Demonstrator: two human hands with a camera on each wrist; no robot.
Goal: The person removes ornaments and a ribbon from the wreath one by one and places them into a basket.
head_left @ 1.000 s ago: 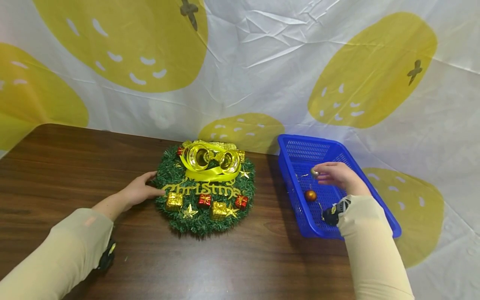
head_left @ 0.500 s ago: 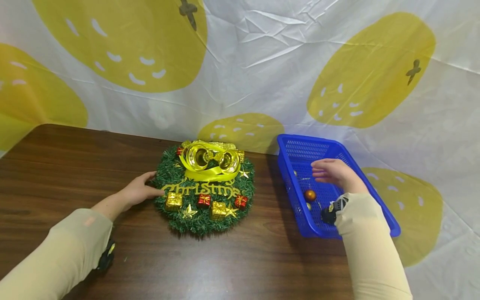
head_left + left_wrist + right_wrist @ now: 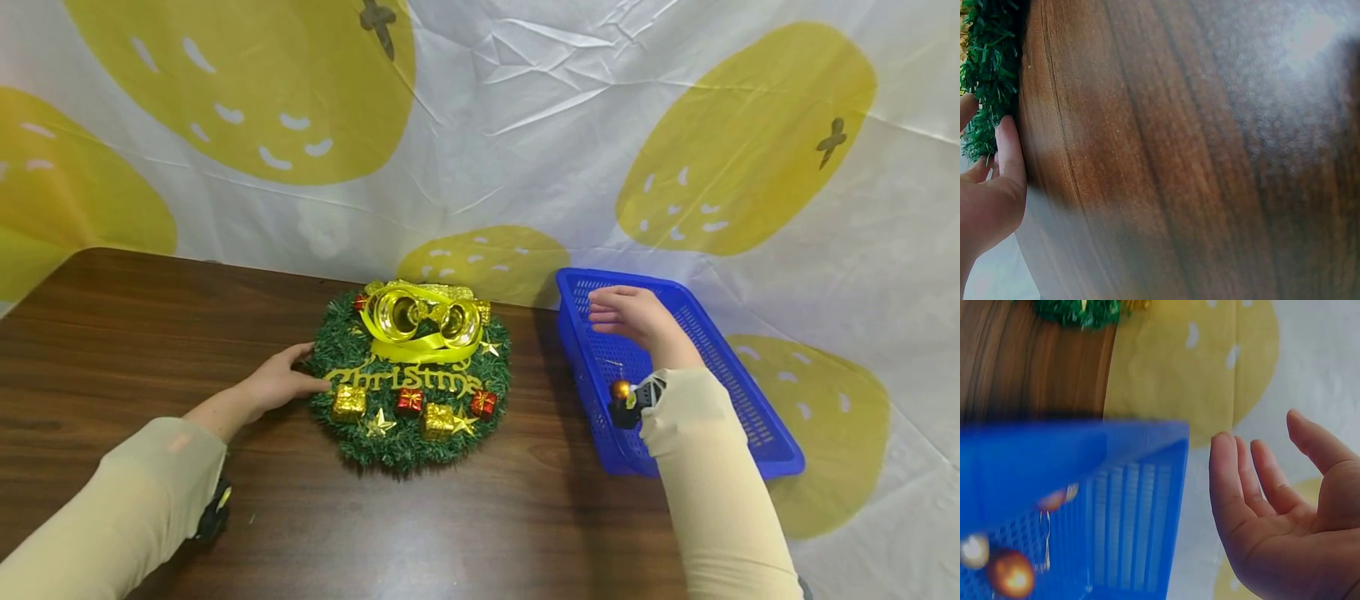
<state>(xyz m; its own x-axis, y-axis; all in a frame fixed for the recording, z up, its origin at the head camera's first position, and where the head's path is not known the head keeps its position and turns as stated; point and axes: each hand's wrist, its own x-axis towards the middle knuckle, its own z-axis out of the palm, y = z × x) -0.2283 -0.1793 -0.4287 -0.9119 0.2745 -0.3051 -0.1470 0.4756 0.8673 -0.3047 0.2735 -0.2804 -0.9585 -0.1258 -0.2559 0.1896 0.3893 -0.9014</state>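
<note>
My left hand (image 3: 273, 383) touches the left edge of a green Christmas wreath (image 3: 408, 454) with its thumb and fingers. On the wreath are gold bells (image 3: 397, 315) with yellow ribbon, gold lettering, stars and small gift boxes. In the left wrist view, the thumb (image 3: 1011, 150) lies straight along the garland. Over the back of a blue plastic basket (image 3: 585, 392) hovers my right hand (image 3: 633, 317). Its fingers are loosely bent, and nothing shows in them in the right wrist view. Inside the basket is a shiny copper-coloured bauble (image 3: 1011, 573), with a pale one (image 3: 974, 551) beside it.
Both the wreath and the basket stand on a brown wooden table (image 3: 420, 533). Behind them hangs a white cloth (image 3: 525, 150) with large yellow printed shapes, close to the backs of both.
My right hand let go of a small gold bauble inside the basket, then moved left and up, away from it. The left hand and the wreath have stayed put.
</note>
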